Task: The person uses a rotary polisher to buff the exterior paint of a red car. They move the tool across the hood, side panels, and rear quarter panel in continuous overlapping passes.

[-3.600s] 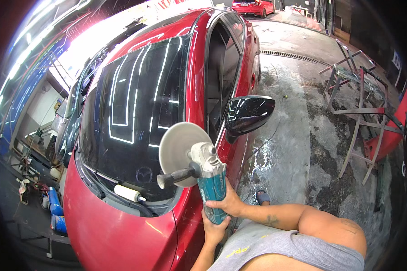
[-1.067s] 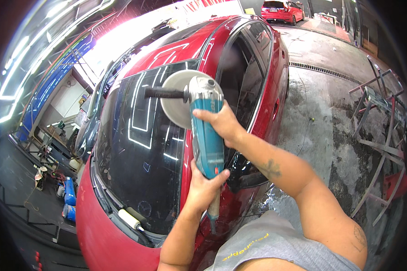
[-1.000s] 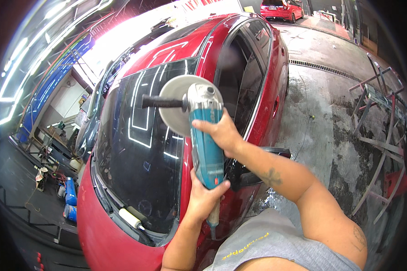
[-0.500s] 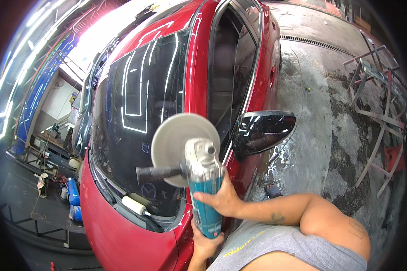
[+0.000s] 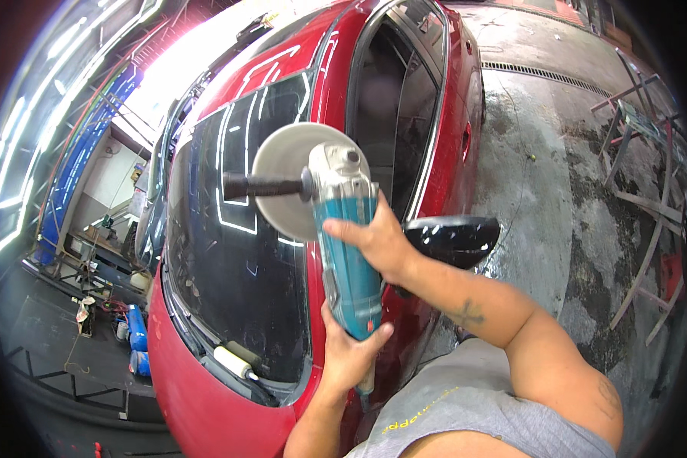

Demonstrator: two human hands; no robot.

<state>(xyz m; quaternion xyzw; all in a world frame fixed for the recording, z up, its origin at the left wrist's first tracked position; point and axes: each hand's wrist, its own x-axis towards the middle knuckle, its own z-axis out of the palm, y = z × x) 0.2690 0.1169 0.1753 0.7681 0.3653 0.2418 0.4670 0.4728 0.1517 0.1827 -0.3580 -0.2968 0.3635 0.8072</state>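
Note:
Both my hands hold a teal-and-silver electric polisher (image 5: 353, 282) over the edge of a red car's windshield (image 5: 237, 305). My right hand (image 5: 378, 240) wraps round the teal body just behind the silver head. Lower down, my left hand (image 5: 349, 353) cups the rear end, its thumb on the right side. A large round whitish pad (image 5: 286, 156) sits beyond the head, and a black side handle (image 5: 259, 186) sticks out to the left, ungripped. Whether the pad touches the car's pillar or glass I cannot tell. The cord end hangs below my left hand.
A black side mirror (image 5: 454, 240) juts out beside my right forearm. A white bottle (image 5: 233, 362) lies at the windshield's base. Metal stands (image 5: 653, 206) are on the wet, stained floor at right. Blue cylinders (image 5: 137, 340) and a workbench are at left.
Both hands have moved the polisher forward along the pillar, toward the roof. My arms reach farther out, and the view has shifted slightly.

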